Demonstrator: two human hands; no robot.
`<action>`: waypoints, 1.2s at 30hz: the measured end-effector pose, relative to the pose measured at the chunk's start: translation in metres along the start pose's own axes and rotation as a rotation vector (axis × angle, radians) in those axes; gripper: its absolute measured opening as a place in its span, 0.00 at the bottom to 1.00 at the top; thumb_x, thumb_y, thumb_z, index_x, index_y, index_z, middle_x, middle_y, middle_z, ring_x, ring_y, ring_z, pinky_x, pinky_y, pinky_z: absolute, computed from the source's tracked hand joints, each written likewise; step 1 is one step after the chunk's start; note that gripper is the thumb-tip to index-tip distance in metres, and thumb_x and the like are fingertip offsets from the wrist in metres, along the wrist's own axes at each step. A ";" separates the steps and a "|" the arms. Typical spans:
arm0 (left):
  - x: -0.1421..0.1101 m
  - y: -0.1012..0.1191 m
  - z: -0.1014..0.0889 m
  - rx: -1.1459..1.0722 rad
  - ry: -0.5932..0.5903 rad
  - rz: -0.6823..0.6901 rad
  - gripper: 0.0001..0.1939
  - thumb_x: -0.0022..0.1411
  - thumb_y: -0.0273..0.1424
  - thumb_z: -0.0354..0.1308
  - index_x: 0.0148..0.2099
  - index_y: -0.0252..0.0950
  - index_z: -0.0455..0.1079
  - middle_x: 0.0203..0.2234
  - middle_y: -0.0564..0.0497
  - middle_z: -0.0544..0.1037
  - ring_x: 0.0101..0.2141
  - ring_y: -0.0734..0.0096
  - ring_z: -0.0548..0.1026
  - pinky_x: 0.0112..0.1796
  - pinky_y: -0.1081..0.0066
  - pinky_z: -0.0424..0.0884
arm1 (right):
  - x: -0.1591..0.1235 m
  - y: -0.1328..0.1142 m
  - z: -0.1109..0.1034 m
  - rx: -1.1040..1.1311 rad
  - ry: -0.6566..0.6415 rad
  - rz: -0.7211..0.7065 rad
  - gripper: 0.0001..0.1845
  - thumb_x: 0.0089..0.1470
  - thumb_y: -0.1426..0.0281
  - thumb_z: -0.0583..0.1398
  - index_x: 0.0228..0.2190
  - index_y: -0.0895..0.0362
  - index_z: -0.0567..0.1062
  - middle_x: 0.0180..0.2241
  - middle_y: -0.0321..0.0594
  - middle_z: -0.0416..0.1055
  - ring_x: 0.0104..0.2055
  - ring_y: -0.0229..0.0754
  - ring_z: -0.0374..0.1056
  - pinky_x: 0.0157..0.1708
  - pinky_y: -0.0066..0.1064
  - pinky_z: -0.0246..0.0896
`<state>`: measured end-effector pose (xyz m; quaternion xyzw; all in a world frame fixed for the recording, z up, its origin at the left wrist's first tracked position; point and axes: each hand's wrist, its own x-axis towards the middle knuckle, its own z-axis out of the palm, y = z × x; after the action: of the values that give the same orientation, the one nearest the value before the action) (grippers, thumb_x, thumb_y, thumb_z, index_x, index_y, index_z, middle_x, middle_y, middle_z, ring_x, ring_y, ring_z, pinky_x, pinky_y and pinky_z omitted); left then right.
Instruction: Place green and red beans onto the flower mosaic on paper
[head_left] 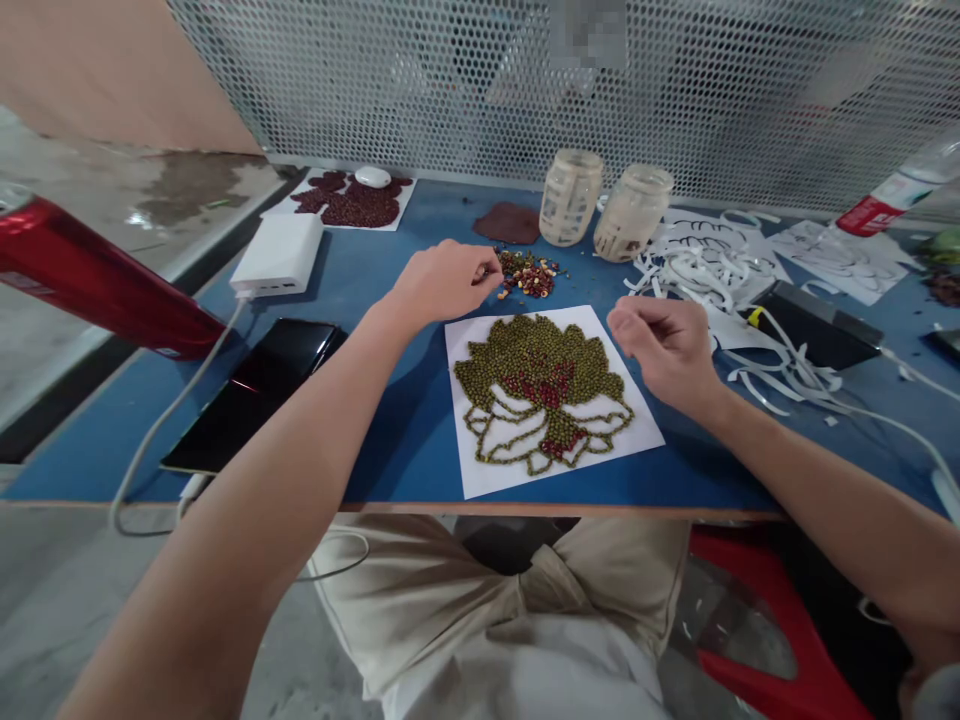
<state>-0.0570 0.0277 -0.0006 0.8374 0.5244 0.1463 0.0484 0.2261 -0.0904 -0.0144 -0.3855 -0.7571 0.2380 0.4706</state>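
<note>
A white sheet (471,478) bears a flower-like picture made of green beans (487,350), with dark red beans (551,385) at its centre and base. Several outlined petals low in the picture show bare paper. Above the sheet's upper left corner, my left hand (450,280) is closed, its fingertips bent together beside a small pile of mixed beans (531,274). What lies between those fingertips is hidden. My right hand (667,350) is closed too, thumb against the curled fingers, over the sheet's right edge. Whether it holds anything cannot be made out.
Two cloudy jars (571,198) stand behind the pile near a perforated metal panel (480,90). White paper strips (705,275) and a cabled black device (817,325) lie right. Left are a power bank (279,255), a phone (251,395) and a red can (97,280).
</note>
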 end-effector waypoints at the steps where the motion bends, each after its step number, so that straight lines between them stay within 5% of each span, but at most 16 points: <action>1: 0.000 -0.001 -0.001 0.024 0.017 -0.016 0.16 0.74 0.42 0.58 0.53 0.44 0.84 0.39 0.46 0.85 0.44 0.55 0.81 0.46 0.61 0.73 | 0.001 -0.002 0.000 -0.033 -0.065 -0.011 0.32 0.75 0.47 0.62 0.23 0.51 0.65 0.22 0.33 0.58 0.25 0.39 0.52 0.28 0.39 0.44; 5: 0.000 0.000 0.000 0.075 0.036 -0.049 0.17 0.74 0.42 0.58 0.55 0.47 0.85 0.40 0.47 0.86 0.46 0.53 0.82 0.50 0.58 0.75 | 0.001 -0.007 0.006 -0.127 -0.325 -0.064 0.23 0.68 0.50 0.70 0.32 0.51 0.70 0.30 0.34 0.69 0.32 0.42 0.60 0.36 0.40 0.57; 9: 0.004 0.002 0.006 0.109 0.025 -0.071 0.18 0.75 0.43 0.57 0.57 0.48 0.85 0.45 0.45 0.87 0.49 0.51 0.82 0.53 0.55 0.74 | -0.007 -0.004 0.013 -0.209 -0.428 -0.093 0.30 0.62 0.40 0.71 0.44 0.50 0.71 0.48 0.46 0.76 0.50 0.55 0.71 0.55 0.51 0.66; 12: 0.008 0.001 0.011 0.123 0.020 -0.046 0.18 0.76 0.44 0.56 0.58 0.49 0.85 0.45 0.45 0.87 0.49 0.51 0.81 0.53 0.54 0.74 | -0.014 0.003 0.015 -0.278 -0.451 -0.109 0.48 0.62 0.32 0.66 0.67 0.51 0.67 0.71 0.58 0.64 0.75 0.69 0.59 0.74 0.64 0.55; 15: 0.010 0.000 0.014 0.102 -0.001 -0.003 0.19 0.76 0.45 0.57 0.58 0.49 0.85 0.43 0.45 0.86 0.48 0.52 0.80 0.53 0.54 0.73 | -0.017 0.009 0.016 -0.368 -0.493 -0.092 0.63 0.60 0.29 0.64 0.79 0.48 0.49 0.82 0.58 0.46 0.85 0.72 0.40 0.82 0.71 0.36; 18: 0.011 0.003 0.014 0.057 0.001 0.019 0.19 0.74 0.45 0.58 0.56 0.46 0.86 0.41 0.44 0.85 0.47 0.51 0.79 0.53 0.54 0.72 | -0.018 0.012 0.016 -0.420 -0.515 -0.097 0.69 0.58 0.28 0.64 0.82 0.45 0.40 0.84 0.56 0.41 0.86 0.74 0.35 0.82 0.73 0.27; 23: 0.012 0.011 0.016 0.049 -0.004 0.016 0.17 0.70 0.47 0.62 0.50 0.45 0.86 0.38 0.44 0.85 0.48 0.50 0.78 0.52 0.56 0.72 | -0.019 0.013 0.017 -0.441 -0.503 -0.094 0.69 0.59 0.28 0.63 0.82 0.43 0.38 0.84 0.56 0.41 0.86 0.75 0.35 0.82 0.75 0.26; 29: 0.014 0.017 0.018 0.073 -0.027 -0.023 0.17 0.68 0.44 0.63 0.50 0.43 0.86 0.42 0.41 0.85 0.48 0.46 0.79 0.50 0.54 0.73 | -0.013 0.014 0.013 -0.393 -0.411 -0.049 0.58 0.66 0.32 0.61 0.81 0.42 0.45 0.82 0.56 0.47 0.83 0.73 0.43 0.79 0.73 0.41; 36: 0.014 0.015 0.019 0.078 -0.025 -0.067 0.17 0.70 0.45 0.62 0.50 0.43 0.87 0.40 0.40 0.84 0.47 0.47 0.80 0.50 0.54 0.74 | -0.004 0.012 0.003 -0.411 -0.295 -0.075 0.44 0.71 0.43 0.63 0.76 0.45 0.57 0.76 0.54 0.58 0.79 0.71 0.52 0.78 0.67 0.44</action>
<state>-0.0329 0.0346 -0.0121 0.8225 0.5567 0.1136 0.0268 0.2287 -0.0863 -0.0261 -0.4056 -0.8639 0.1151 0.2754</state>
